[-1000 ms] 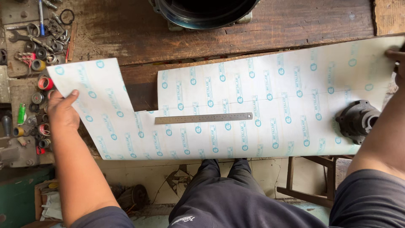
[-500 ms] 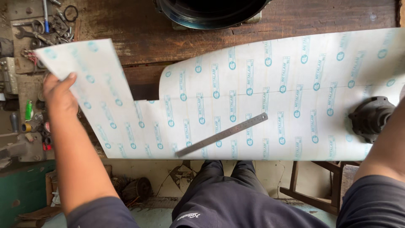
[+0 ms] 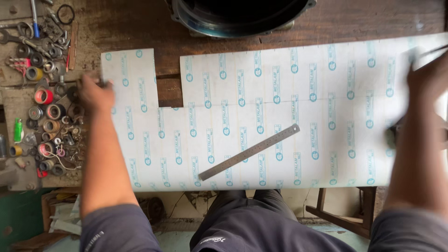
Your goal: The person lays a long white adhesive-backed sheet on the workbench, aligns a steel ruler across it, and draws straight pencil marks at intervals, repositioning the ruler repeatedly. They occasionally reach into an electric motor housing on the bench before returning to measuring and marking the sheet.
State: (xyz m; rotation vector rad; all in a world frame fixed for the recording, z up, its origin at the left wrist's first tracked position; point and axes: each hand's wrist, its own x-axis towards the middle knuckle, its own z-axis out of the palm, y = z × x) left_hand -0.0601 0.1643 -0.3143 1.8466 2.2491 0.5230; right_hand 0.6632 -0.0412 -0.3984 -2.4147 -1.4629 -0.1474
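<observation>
My left hand (image 3: 94,93) grips the left edge of the printed white sheet (image 3: 261,116); my blurred right hand (image 3: 427,79) holds its far right edge. A steel ruler (image 3: 249,151) lies diagonally on the sheet.

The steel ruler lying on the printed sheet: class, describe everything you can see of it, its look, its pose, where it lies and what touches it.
The long, thin grey steel ruler looks like bare metal, with fine marks along its edge too small to read. It lies flat on the large white sheet with blue round prints, set on a slant: its lower end points towards the sheet's near edge, its upper end towards the right. Only the sheet touches it. The left hand and right hand hold the sheet's ends, well clear of it.
</observation>
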